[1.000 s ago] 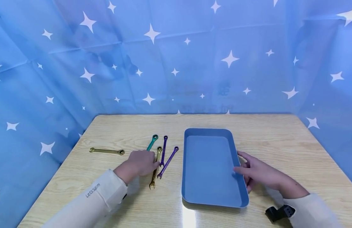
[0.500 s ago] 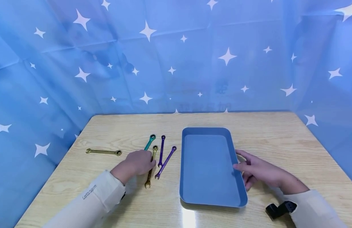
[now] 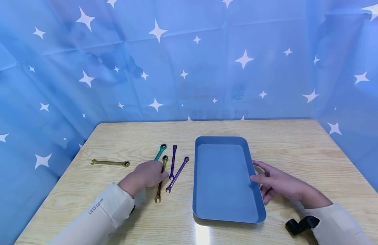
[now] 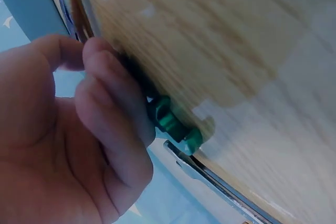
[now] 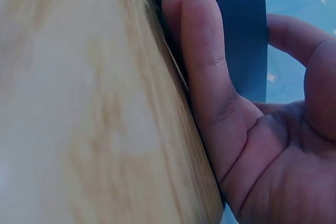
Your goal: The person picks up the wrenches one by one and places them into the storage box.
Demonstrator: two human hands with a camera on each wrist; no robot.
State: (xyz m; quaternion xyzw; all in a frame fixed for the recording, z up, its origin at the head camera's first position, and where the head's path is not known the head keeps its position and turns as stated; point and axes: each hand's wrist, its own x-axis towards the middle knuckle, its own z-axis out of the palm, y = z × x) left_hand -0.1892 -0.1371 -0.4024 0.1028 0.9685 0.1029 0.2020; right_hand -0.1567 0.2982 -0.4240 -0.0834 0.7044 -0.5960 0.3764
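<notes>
My left hand [image 3: 150, 173] is over a teal ratcheting combination wrench [image 3: 160, 151], its fingers curled round the middle. The ring end shows beyond the hand in the head view; the open end [image 4: 191, 139] sticks out below the fingers in the left wrist view. A gold wrench [image 3: 158, 191] passes under the thumb; whether it is gripped too, I cannot tell. Two purple wrenches [image 3: 173, 162] [image 3: 177, 174] lie just right of it. With thumb inside and fingers outside, my right hand [image 3: 276, 182] grips the right wall of a blue tray [image 3: 224, 180].
Another gold wrench [image 3: 110, 163] lies crosswise at the left of the wooden table [image 3: 287, 139]. Behind and beside the table hangs a blue star-patterned cloth [image 3: 213, 68]. A black wrist camera [image 3: 302, 225] sits at the right cuff.
The head view has shifted slightly. The gold wrench under my left thumb has slid a little left, closer to the teal one. The right hand keeps its hold on the tray.
</notes>
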